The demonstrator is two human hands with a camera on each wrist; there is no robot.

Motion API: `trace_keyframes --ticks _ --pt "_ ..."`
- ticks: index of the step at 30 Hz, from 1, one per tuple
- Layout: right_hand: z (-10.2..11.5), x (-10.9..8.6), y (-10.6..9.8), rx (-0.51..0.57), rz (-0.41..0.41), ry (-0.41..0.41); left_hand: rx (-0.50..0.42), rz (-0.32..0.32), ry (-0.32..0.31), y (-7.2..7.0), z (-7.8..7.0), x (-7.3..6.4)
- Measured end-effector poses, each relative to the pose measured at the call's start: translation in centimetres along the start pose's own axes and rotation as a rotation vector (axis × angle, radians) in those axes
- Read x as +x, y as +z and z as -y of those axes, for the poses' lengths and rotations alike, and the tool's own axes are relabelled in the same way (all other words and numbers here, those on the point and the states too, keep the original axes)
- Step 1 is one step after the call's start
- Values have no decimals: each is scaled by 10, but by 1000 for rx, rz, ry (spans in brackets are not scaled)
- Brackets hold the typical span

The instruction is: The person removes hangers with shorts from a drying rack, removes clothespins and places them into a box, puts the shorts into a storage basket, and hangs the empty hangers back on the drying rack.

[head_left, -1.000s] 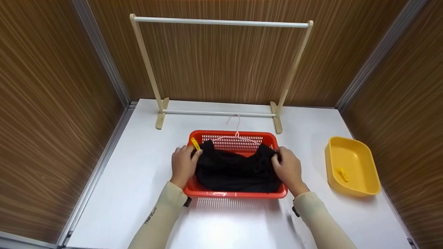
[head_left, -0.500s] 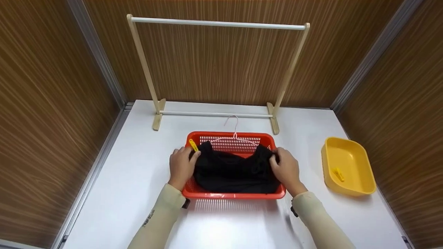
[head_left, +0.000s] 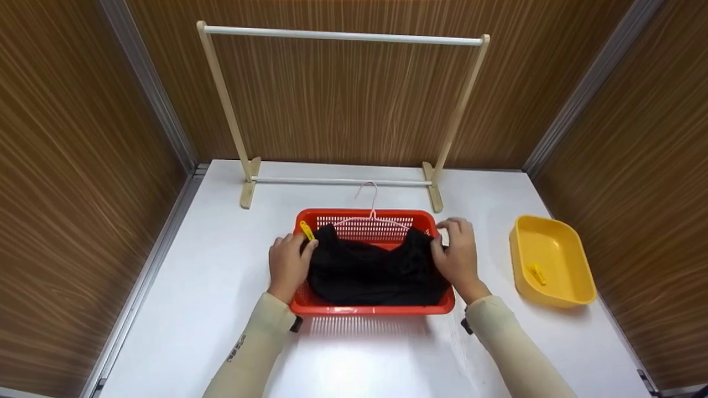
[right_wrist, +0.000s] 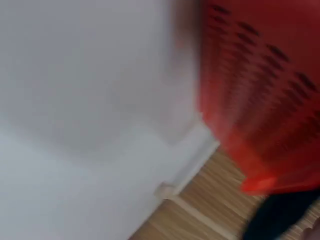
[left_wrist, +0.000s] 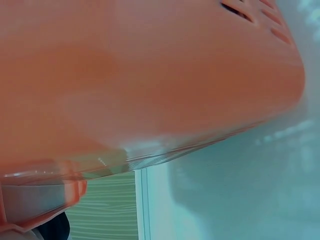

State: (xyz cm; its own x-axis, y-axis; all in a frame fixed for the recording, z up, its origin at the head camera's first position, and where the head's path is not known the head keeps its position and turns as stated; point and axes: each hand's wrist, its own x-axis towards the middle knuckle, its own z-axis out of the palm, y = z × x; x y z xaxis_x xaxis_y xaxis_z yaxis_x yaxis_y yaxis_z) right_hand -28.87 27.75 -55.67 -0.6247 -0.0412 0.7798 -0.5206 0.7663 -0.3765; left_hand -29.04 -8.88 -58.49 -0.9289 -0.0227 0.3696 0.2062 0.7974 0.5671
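Observation:
A black garment [head_left: 376, 276] lies in the red basket [head_left: 368, 310], its two shoulder parts over a pink hanger [head_left: 374, 214] whose hook rises past the back rim. My left hand [head_left: 289, 264] pinches the garment's left shoulder edge at the basket's left rim, right beside a yellow clothespin [head_left: 307, 230] clipped there. At the right shoulder, my right hand [head_left: 458, 253] has its fingers raised and spread from the cloth, the thumb beside the garment's edge. In the right wrist view, black cloth [right_wrist: 280, 215] hangs past the blurred basket wall [right_wrist: 270, 100].
Behind the basket stands a wooden rack [head_left: 224, 102] with a white top bar [head_left: 343, 35]. A yellow tray [head_left: 569, 260] on the right holds a yellow clothespin [head_left: 536, 273]. Wood-grain panels [head_left: 343, 105] enclose the white table [head_left: 210, 276] at the back and sides.
My right hand has loosened from the garment's right shoulder, its fingers lifting upward. The left hand keeps its hold. The head view has shifted slightly.

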Motion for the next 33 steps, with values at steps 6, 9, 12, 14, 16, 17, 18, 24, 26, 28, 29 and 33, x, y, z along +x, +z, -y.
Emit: trace_keyframes --ticks 6,9,12,14,16,17,18,24,26,28,29,33 --pt "63 38 4 150 78 -22 -3 7 -13 1 -1 0" --pt "91 48 15 89 305 -51 3 4 -5 3 -1 2" --pt "109 56 34 5 548 -43 8 -7 1 3 0 3" --pt "119 61 48 -27 684 -31 8 -6 -2 2 1 3" --pt "129 66 62 -42 791 -44 9 3 -5 0 1 2" --pt "134 68 68 -52 836 -60 10 10 -7 0 2 1" --pt "139 70 74 -64 877 -85 14 16 -7 0 2 1" --pt "165 80 109 -119 1013 -242 26 -1 1 -3 6 1" --pt "171 80 118 -134 1029 -280 17 -21 14 -2 6 0" --pt "175 78 125 -152 1037 -327 11 -42 34 -1 5 0" --pt "176 76 128 -161 1036 -353 9 -50 42 -1 5 0" --pt "178 73 135 -188 1011 -417 11 -69 68 2 6 -1"
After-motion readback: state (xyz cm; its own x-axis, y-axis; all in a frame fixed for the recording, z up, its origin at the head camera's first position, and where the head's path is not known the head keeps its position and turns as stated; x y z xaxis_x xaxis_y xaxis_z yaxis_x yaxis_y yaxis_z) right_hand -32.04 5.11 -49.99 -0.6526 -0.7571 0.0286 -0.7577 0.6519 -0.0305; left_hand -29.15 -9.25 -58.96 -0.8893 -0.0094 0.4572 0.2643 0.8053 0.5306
